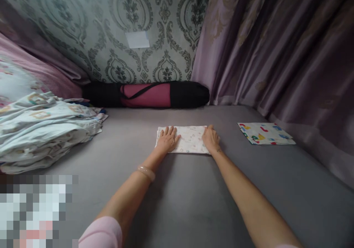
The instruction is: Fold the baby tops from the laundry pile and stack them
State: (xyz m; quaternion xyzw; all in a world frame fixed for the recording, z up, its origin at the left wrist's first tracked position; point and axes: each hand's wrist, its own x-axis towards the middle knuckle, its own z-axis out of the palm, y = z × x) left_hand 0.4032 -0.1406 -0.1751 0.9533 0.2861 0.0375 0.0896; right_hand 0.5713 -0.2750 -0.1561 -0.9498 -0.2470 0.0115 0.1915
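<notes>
A white cloth (190, 139) with a small faint print lies folded into a flat rectangle in front of me. On its left end my left hand (167, 139) rests flat, fingers spread. My right hand (211, 139) grips the cloth's right edge with curled fingers; the fingertips are partly hidden. Off to the right lies another folded cloth (267, 133), white with bright coloured shapes, apart from both hands.
A heap of pale printed cloths (47, 130) sits at the left. Along the patterned wall lies a long black and pink bag (146, 95). Purple curtains (243, 45) hang at the right, down to the grey surface (190, 200). The lower left corner is pixelated.
</notes>
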